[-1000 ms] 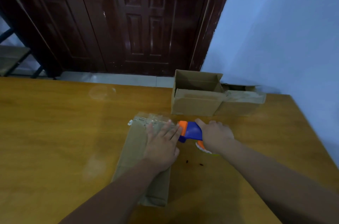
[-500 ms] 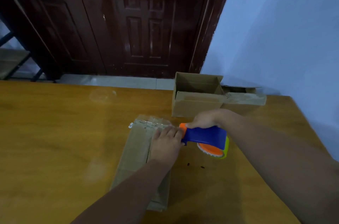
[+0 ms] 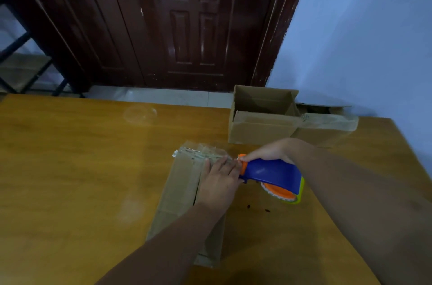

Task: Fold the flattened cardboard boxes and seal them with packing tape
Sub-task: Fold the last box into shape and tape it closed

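A closed cardboard box (image 3: 180, 189) lies lengthwise on the wooden table (image 3: 70, 168), with clear tape across its far end. My left hand (image 3: 218, 182) presses flat on the box's top near that end, fingers straight. My right hand (image 3: 268, 150) grips a blue and orange tape dispenser (image 3: 273, 173), whose orange nose touches the box's right far corner beside my left fingertips. The orange tape roll (image 3: 282, 193) hangs below the dispenser, to the right of the box.
An open-topped cardboard box (image 3: 261, 119) stands at the table's far right, with another box (image 3: 327, 123) beside it against the blue wall. A dark wooden door (image 3: 187, 23) is behind the table. Small dark specks (image 3: 249, 207) lie on the table right of the box.
My right hand has turned over and risen: the dispenser's blue body now shows on top with the roll below. My left hand slid slightly toward the box's far end.
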